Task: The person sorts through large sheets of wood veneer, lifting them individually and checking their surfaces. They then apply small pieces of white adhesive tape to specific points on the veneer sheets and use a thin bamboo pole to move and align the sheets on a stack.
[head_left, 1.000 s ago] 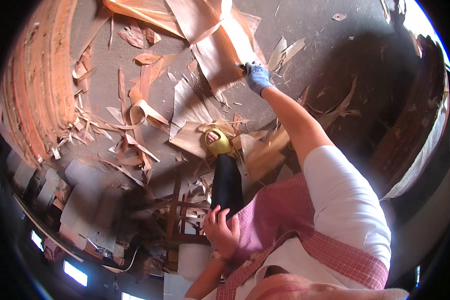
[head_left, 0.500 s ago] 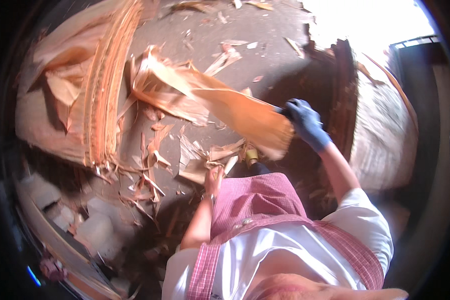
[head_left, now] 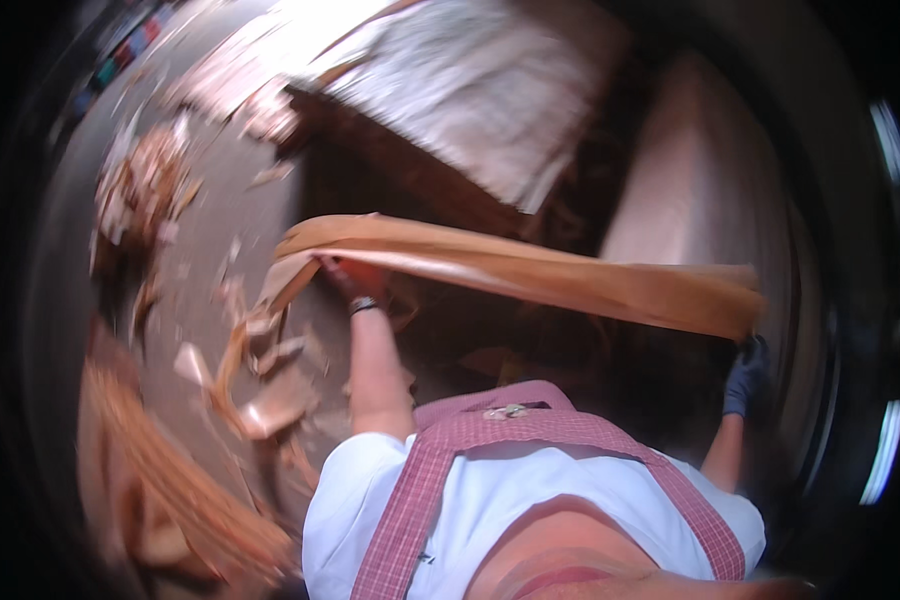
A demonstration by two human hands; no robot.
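A long orange-brown strip of wood veneer (head_left: 530, 275) stretches across in front of me, raised off the floor. My left hand (head_left: 345, 280), bare with a band at the wrist, is closed on its left part from below, where the strip folds over and its torn end hangs down. At the far right end my right hand (head_left: 746, 375), in a blue glove, is closed on the lower corner of the strip. Motion blurs both hands, and the veneer partly hides their fingers.
A stack of pale veneer sheets (head_left: 470, 95) with a dark ragged side lies ahead. Another pale, tall surface (head_left: 685, 190) stands at the right. An orange veneer stack (head_left: 185, 480) is at the lower left. Torn veneer scraps (head_left: 280, 395) and a scrap heap (head_left: 145, 185) litter the floor.
My view has swung to the right, away from the orange stack. The strip, earlier trailing from my right hand, is now stretched between both hands. My left hand has risen from near the apron.
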